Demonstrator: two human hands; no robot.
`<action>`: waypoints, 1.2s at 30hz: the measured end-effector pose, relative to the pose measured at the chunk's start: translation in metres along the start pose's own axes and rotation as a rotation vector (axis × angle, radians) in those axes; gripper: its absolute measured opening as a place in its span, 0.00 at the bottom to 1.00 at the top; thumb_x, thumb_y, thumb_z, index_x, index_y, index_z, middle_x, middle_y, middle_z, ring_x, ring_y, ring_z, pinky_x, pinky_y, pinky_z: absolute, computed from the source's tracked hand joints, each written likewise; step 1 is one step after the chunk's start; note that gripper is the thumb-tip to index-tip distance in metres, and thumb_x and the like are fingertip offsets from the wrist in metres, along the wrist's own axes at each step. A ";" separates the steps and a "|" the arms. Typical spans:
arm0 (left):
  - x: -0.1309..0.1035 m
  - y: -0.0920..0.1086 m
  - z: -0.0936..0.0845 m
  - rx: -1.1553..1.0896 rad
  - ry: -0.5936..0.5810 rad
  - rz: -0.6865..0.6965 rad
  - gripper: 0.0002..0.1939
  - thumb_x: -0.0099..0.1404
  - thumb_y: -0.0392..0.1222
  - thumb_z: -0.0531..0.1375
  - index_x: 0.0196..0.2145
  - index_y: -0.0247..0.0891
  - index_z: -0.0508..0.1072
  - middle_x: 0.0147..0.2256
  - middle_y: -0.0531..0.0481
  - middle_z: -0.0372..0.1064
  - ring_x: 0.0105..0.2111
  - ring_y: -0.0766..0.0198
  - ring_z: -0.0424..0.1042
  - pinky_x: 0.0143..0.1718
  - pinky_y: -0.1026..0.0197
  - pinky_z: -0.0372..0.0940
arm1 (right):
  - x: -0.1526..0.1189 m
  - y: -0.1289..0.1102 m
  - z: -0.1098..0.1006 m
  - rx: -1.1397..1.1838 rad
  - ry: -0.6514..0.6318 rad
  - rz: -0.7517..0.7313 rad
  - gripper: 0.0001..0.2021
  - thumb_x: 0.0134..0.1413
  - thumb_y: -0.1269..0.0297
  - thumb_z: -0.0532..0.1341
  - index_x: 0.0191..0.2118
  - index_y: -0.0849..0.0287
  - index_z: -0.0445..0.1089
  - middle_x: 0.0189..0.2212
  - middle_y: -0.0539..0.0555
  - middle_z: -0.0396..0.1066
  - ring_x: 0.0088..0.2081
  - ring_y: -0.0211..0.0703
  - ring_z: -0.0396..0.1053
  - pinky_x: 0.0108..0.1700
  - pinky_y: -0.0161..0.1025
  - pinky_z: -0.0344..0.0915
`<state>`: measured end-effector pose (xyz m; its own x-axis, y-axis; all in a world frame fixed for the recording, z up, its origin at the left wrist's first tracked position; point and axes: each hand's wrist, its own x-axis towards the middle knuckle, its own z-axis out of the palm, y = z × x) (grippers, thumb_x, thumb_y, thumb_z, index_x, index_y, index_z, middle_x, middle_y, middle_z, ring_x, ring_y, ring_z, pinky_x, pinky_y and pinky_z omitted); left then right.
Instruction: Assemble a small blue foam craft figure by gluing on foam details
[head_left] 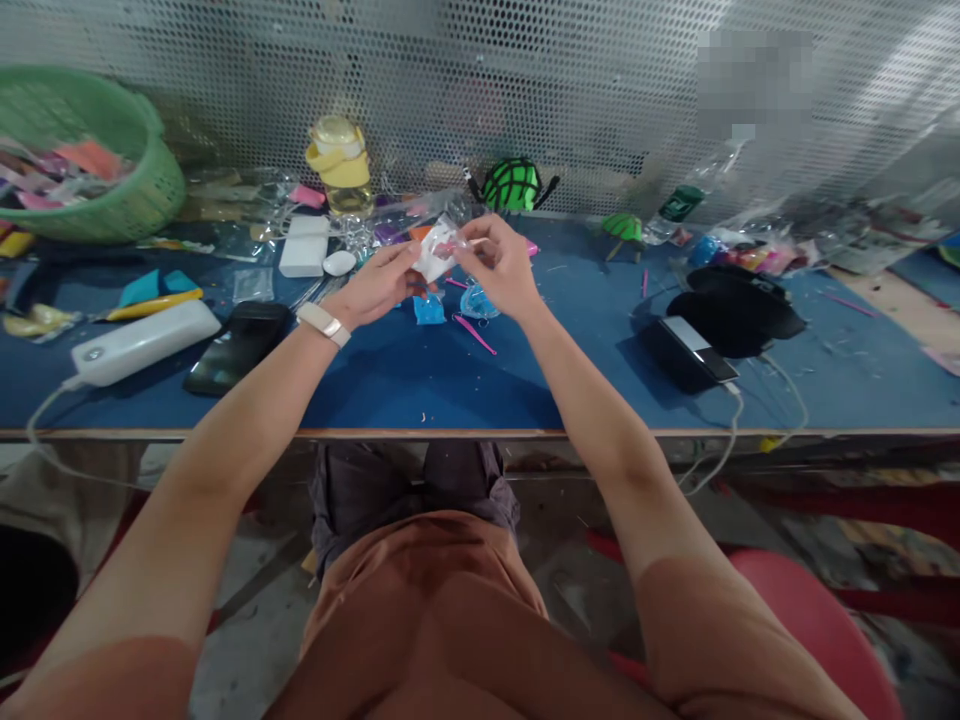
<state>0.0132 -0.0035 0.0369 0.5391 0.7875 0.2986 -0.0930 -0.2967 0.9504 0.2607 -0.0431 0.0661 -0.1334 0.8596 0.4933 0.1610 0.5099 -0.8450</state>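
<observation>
Perforated panel [420, 60]: the area behind the tabletop [375, 400] is closed off by grey metal sheeting, pierced all over with small holes (one patch at the upper right is blocked out by pixels).
Light: a pale sheen is thrown in slanting streaks over the panel's upper right.
Blue surface: the tabletop is edged along its near side by a thin wood-toned strip [450, 434].
Floor [255, 590]: dull grey is seen below, dotted with bits too dim to be identified.
Red seat [817, 620]: a rounded shape is glimpsed at the lower right, partly covered.
</observation>
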 end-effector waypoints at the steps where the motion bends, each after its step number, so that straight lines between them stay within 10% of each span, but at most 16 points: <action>1: 0.000 0.000 0.001 0.000 0.001 -0.002 0.36 0.72 0.84 0.69 0.49 0.46 0.80 0.50 0.38 0.83 0.45 0.46 0.87 0.52 0.37 0.84 | 0.000 0.000 0.001 -0.016 -0.004 -0.009 0.35 0.52 0.21 0.78 0.46 0.46 0.76 0.48 0.53 0.81 0.49 0.51 0.76 0.52 0.53 0.74; 11: -0.003 -0.008 0.014 0.234 0.187 0.121 0.39 0.75 0.89 0.59 0.37 0.48 0.74 0.31 0.47 0.70 0.39 0.47 0.80 0.49 0.40 0.79 | -0.004 0.005 0.013 0.046 0.044 0.097 0.29 0.53 0.30 0.82 0.38 0.49 0.77 0.43 0.54 0.79 0.45 0.51 0.79 0.46 0.51 0.83; 36: -0.001 -0.011 0.012 0.347 0.262 0.243 0.40 0.77 0.87 0.58 0.39 0.45 0.80 0.35 0.44 0.73 0.48 0.44 0.84 0.58 0.38 0.81 | -0.001 0.013 0.008 -0.113 -0.051 -0.014 0.31 0.59 0.26 0.79 0.35 0.50 0.78 0.45 0.56 0.79 0.52 0.52 0.77 0.54 0.49 0.80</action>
<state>0.0234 -0.0074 0.0254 0.3034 0.7694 0.5621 0.1186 -0.6158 0.7789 0.2552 -0.0380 0.0529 -0.1857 0.8507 0.4917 0.2671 0.5252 -0.8080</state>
